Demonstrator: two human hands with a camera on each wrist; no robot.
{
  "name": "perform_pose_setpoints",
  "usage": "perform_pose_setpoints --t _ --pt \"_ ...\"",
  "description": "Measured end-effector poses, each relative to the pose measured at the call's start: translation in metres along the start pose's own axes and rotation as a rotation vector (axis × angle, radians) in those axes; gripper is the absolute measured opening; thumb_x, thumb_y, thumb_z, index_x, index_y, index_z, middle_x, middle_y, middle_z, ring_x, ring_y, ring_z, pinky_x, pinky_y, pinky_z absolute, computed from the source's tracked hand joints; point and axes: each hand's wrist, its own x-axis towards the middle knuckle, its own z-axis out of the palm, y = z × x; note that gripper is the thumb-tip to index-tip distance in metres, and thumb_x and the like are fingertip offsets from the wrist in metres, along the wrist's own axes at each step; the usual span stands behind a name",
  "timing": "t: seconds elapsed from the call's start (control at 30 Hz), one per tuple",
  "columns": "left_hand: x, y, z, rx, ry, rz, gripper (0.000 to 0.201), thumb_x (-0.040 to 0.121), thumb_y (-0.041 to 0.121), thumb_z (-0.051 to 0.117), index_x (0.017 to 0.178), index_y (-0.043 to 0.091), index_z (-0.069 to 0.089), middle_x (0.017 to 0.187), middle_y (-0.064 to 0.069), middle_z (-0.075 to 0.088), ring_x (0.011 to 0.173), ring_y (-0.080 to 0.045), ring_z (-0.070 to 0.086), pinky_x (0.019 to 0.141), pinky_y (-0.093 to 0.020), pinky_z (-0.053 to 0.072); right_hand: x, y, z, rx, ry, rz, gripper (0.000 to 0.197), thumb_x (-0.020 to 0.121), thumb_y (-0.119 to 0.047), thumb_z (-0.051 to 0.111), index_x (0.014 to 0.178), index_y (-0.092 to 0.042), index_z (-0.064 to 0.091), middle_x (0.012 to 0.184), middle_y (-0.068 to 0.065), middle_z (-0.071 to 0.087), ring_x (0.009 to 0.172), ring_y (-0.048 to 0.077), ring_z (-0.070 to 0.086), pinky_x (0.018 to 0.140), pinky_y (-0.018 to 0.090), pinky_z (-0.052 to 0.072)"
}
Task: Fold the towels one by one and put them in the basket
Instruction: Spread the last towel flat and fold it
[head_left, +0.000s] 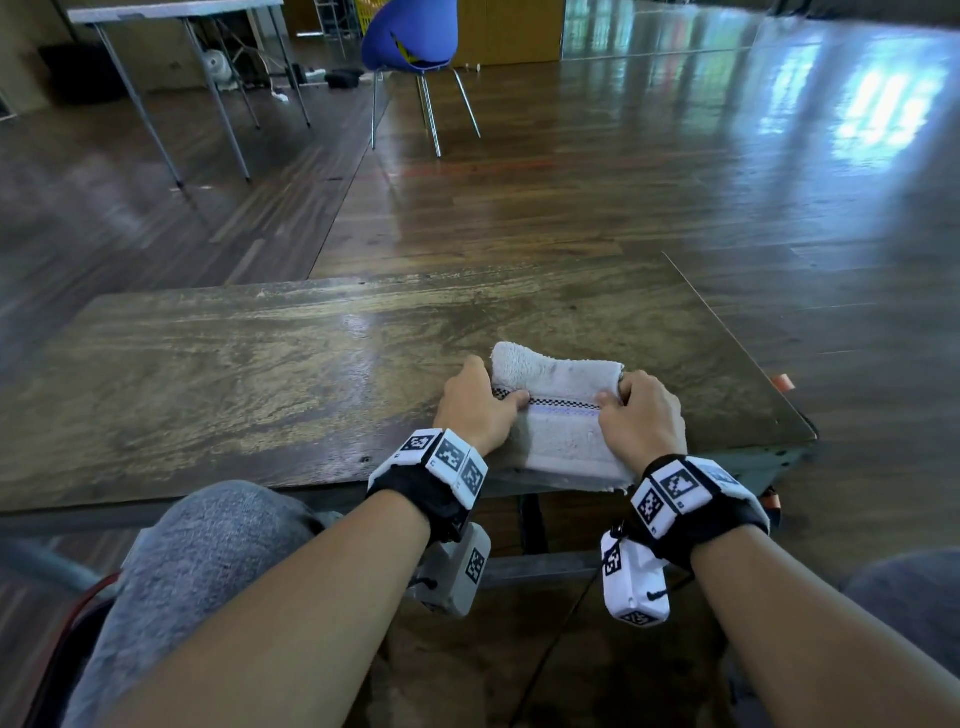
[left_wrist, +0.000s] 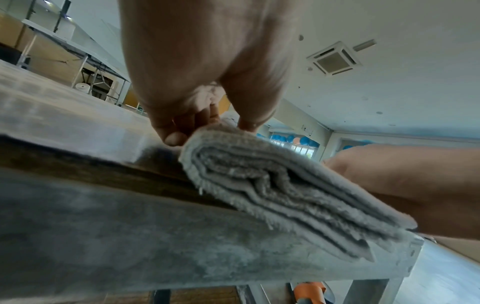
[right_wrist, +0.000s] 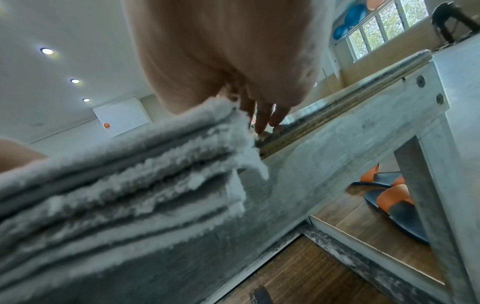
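A folded white towel (head_left: 558, 431) with a checked and lilac stripe lies at the near edge of the wooden table (head_left: 234, 364), its front hem hanging slightly over the edge. My left hand (head_left: 483, 400) grips its left side with the thumb on top along the stripe. My right hand (head_left: 631, 402) grips the right side the same way. In the left wrist view the towel (left_wrist: 285, 185) shows several stacked layers, pinched between fingers (left_wrist: 174, 135) and thumb. In the right wrist view the towel (right_wrist: 116, 185) fills the lower left, and fingertips (right_wrist: 265, 123) reach the table top beside it. No basket is in view.
My knee in grey trousers (head_left: 208, 545) is under the table's front left. A blue chair (head_left: 410, 36) and a metal-legged table (head_left: 171, 10) stand far back on the wooden floor. Orange and dark slippers (right_wrist: 389, 195) lie under the table's right end.
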Motion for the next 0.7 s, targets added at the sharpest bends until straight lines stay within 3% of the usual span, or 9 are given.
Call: perform_pose_setpoints --t 0.13,0.2,0.3,0.43,0.5,0.57,0.63,0.7 --pt "0.0 0.002 0.003 -0.017 -0.03 -0.04 0.051 0.085 0.041 0.073 0.11 0.008 0.045 0.107 -0.009 0.058 0.093 -0.026 0.056 0.073 -0.033 0.04 0.0 -0.001 -0.001 -0.008 0.007 0.043 0.035 0.099 -0.02 0.051 0.067 -0.019 0.037 0.095 0.008 0.058 0.097 0.034 0.059 0.078 0.038 0.043" --pt "0.002 0.005 0.001 -0.015 -0.077 -0.063 0.05 0.085 0.044 0.073 0.104 0.005 0.049 0.1 -0.009 0.058 0.089 -0.025 0.056 0.065 -0.03 0.038 -0.002 -0.002 -0.001 -0.025 0.002 0.056 0.027 0.099 -0.015 0.047 0.072 -0.017 0.042 0.095 0.006 0.055 0.1 0.035 0.058 0.077 0.038 0.043" --pt "0.005 0.008 0.0 -0.043 -0.156 -0.091 0.044 0.085 0.047 0.071 0.08 0.009 0.051 0.079 -0.004 0.056 0.074 -0.023 0.054 0.051 -0.028 0.033 -0.006 -0.003 0.001 -0.034 -0.022 0.032 0.012 0.098 -0.007 0.044 0.1 -0.007 0.056 0.111 0.011 0.059 0.111 0.033 0.055 0.09 0.042 0.044" --pt "0.002 0.013 -0.005 -0.131 -0.174 -0.073 0.04 0.087 0.043 0.068 0.073 0.011 0.049 0.072 -0.004 0.052 0.062 -0.017 0.05 0.05 -0.025 0.031 -0.008 -0.005 -0.003 0.025 -0.086 0.016 0.031 0.097 -0.007 0.042 0.126 0.0 0.053 0.133 0.015 0.053 0.122 0.033 0.05 0.105 0.045 0.041" --pt "-0.003 0.016 -0.009 -0.183 -0.185 -0.026 0.038 0.089 0.038 0.066 0.069 0.012 0.046 0.066 -0.005 0.046 0.055 -0.017 0.044 0.049 -0.024 0.03 -0.009 -0.006 -0.007 0.065 -0.114 0.015 0.038 0.1 -0.015 0.041 0.134 -0.001 0.048 0.139 0.015 0.048 0.126 0.031 0.048 0.104 0.041 0.04" --pt "-0.008 0.022 -0.012 -0.261 -0.195 0.009 0.032 0.089 0.033 0.066 0.072 0.009 0.053 0.066 -0.008 0.052 0.057 -0.02 0.048 0.051 -0.026 0.036 -0.013 -0.007 -0.011 0.095 -0.119 0.022 0.043 0.103 -0.031 0.04 0.136 -0.003 0.045 0.141 0.013 0.048 0.126 0.029 0.048 0.101 0.041 0.04" --pt "-0.012 0.028 -0.015 -0.338 -0.171 0.026 0.024 0.087 0.03 0.07 0.086 0.006 0.065 0.079 -0.005 0.069 0.068 -0.021 0.064 0.063 -0.03 0.05 -0.016 -0.009 -0.016 0.119 -0.135 0.036 0.054 0.103 -0.047 0.036 0.137 -0.006 0.04 0.14 0.013 0.05 0.125 0.03 0.049 0.098 0.043 0.042" --pt "-0.017 0.036 -0.02 -0.389 -0.14 0.026 0.028 0.084 0.029 0.076 0.106 0.012 0.069 0.096 -0.002 0.074 0.086 -0.018 0.071 0.078 -0.033 0.057 -0.017 -0.012 -0.022 0.169 -0.168 0.066 0.069 0.1 -0.061 0.031 0.144 -0.008 0.032 0.142 0.015 0.05 0.127 0.032 0.05 0.092 0.041 0.04"
